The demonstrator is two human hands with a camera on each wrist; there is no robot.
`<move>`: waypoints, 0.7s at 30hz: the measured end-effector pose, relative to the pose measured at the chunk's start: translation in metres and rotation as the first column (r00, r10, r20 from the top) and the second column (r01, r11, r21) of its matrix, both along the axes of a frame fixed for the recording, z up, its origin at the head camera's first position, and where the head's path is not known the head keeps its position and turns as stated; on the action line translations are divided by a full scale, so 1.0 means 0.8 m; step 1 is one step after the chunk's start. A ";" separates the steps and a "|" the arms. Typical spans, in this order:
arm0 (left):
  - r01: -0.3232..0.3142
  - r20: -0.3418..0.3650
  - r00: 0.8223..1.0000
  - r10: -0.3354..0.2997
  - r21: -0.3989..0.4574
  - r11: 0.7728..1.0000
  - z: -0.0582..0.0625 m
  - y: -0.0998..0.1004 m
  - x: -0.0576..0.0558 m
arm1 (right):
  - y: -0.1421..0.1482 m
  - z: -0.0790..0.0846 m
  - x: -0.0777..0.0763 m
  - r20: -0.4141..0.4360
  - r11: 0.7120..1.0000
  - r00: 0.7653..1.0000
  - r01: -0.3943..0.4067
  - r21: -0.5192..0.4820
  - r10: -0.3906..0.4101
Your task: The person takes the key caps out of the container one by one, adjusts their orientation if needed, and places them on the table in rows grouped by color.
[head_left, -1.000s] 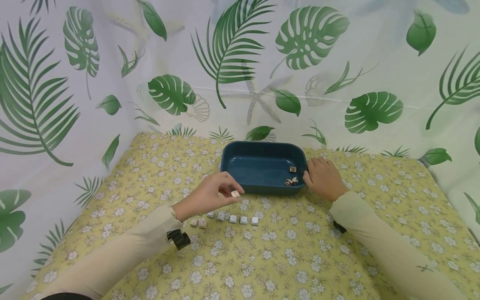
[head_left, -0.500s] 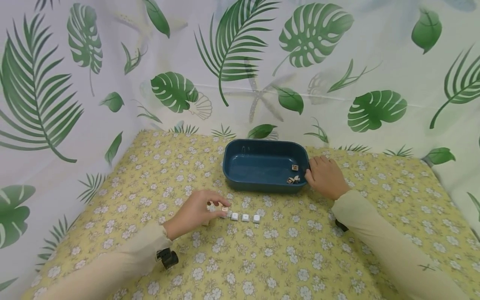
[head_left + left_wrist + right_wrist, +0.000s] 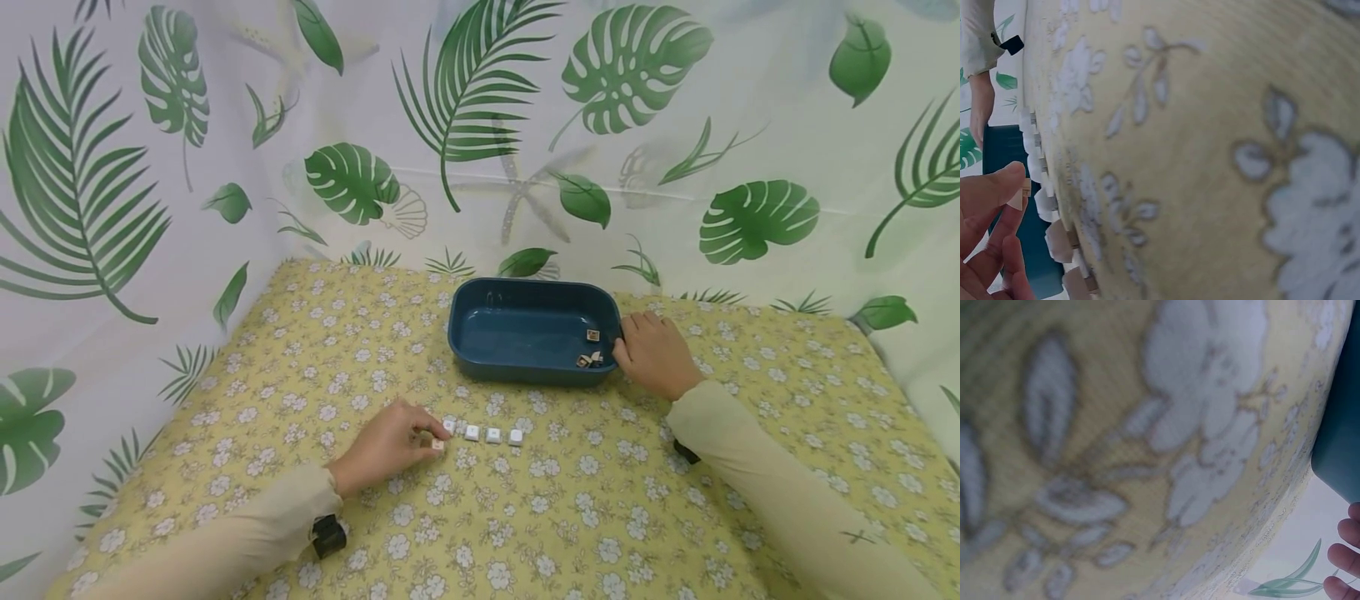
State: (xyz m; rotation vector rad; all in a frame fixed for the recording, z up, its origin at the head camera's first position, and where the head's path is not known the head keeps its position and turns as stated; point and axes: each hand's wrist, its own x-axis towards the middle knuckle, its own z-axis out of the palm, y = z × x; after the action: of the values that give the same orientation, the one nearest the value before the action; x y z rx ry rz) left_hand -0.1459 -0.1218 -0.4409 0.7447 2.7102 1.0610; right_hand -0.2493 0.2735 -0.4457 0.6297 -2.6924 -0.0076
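My left hand (image 3: pixel 392 443) pinches a beige keycap (image 3: pixel 438 446) between thumb and fingertips, just in front of a row of keycaps. White keycaps (image 3: pixel 493 435) make up the part of this row right of the hand. In the left wrist view, two beige keycaps (image 3: pixel 1059 241) follow the white ones; the hand hides them from the head view. My right hand (image 3: pixel 658 357) holds the right end of a dark blue dish (image 3: pixel 528 373), its thumb at the rim. Several brown-and-beige keycaps (image 3: pixel 592 335) lie loose in the dish's right end.
A yellow flowered cloth (image 3: pixel 570 517) covers the table. Behind and at the left hangs a white curtain (image 3: pixel 360 75) with green leaf prints, close to the back of the dish.
From near the dish's front left corner, my left hand has brought the beige keycap left and nearer to me, down to the row. My right hand stays at the dish.
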 end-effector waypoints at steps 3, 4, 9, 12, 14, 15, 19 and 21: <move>0.007 0.004 1.000 -0.007 0.001 1.000 -0.004 0.000 -0.001 | 0.000 0.000 0.000 -0.010 1.000 1.000 -0.003 0.000 0.003; 0.007 0.009 1.000 -0.007 0.002 1.000 -0.005 0.000 -0.001 | 0.000 0.000 0.000 -0.014 1.000 1.000 -0.005 0.001 0.005; -0.001 0.020 1.000 0.002 -0.012 1.000 -0.007 -0.001 -0.001 | 0.002 -0.001 -0.002 -0.029 1.000 1.000 -0.011 0.004 0.011; -0.001 0.023 1.000 0.002 -0.026 1.000 -0.008 -0.001 -0.001 | 0.003 -0.003 -0.003 -0.029 1.000 1.000 -0.013 0.005 0.013; -0.001 0.025 1.000 0.001 -0.036 0.999 -0.008 -0.001 -0.001 | 0.003 -0.004 -0.003 -0.029 1.000 0.999 -0.014 0.004 0.014; -0.002 0.027 1.000 0.003 -0.041 0.999 -0.009 -0.001 -0.001 | 0.004 -0.005 -0.003 -0.031 1.000 0.999 -0.015 0.005 0.015; -0.002 0.046 0.999 0.004 -0.045 0.999 -0.009 -0.001 -0.001 | 0.004 -0.005 -0.004 -0.037 1.000 0.999 -0.013 0.008 0.014; -0.003 0.050 0.999 0.005 -0.046 0.999 -0.010 -0.002 -0.002 | 0.003 -0.005 -0.004 -0.039 1.000 0.999 -0.011 0.008 0.011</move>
State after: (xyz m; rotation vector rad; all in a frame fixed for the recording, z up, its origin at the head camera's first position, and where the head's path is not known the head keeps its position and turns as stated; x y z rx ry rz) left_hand -0.1473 -0.1230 -0.4488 0.6967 2.6855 1.0007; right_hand -0.2522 0.2761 -0.4494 0.6407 -2.6523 -0.0278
